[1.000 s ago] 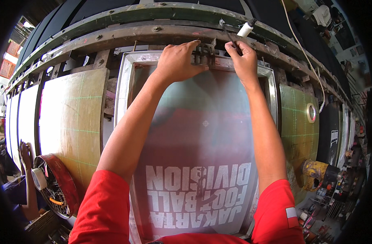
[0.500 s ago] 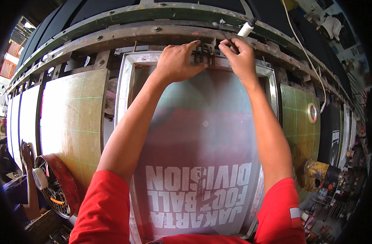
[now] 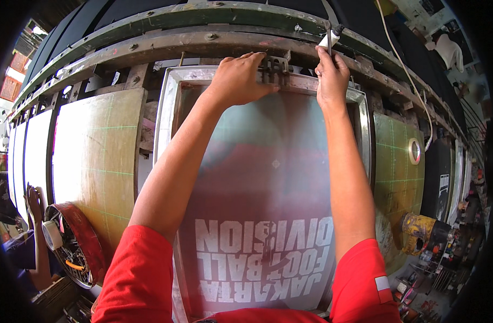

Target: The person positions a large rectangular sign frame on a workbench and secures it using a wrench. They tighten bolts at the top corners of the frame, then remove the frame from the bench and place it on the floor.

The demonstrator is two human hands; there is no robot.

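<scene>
Across the top we see a bolted brown rail, the largest thing here, perhaps meant as a fixed support for whatever sits against it. Against its near side lies the silver frame, in the middle between our forearms, its stretched mesh showing pale block lettering upside down to us. A broad yellowish board with green lines stands to the left and a narrower-looking right-hand board to the right, the lines probably there for alignment. The red round tin sits low on the left, apparently to keep small parts within reach. Our left grip is half open, thumb and fingers spread over the frame's far edge, perhaps to steady it; we cannot tell how firmly it presses. Right beside those fingertips is the metal clamp, which seems to tie the frame to the rail. Near the right edge of the right-hand board is a tape roll. Our right grip is closed around a slim dark tool, held upright in front of a white bottle, apparently low on its shaft so its tip stays free.
</scene>
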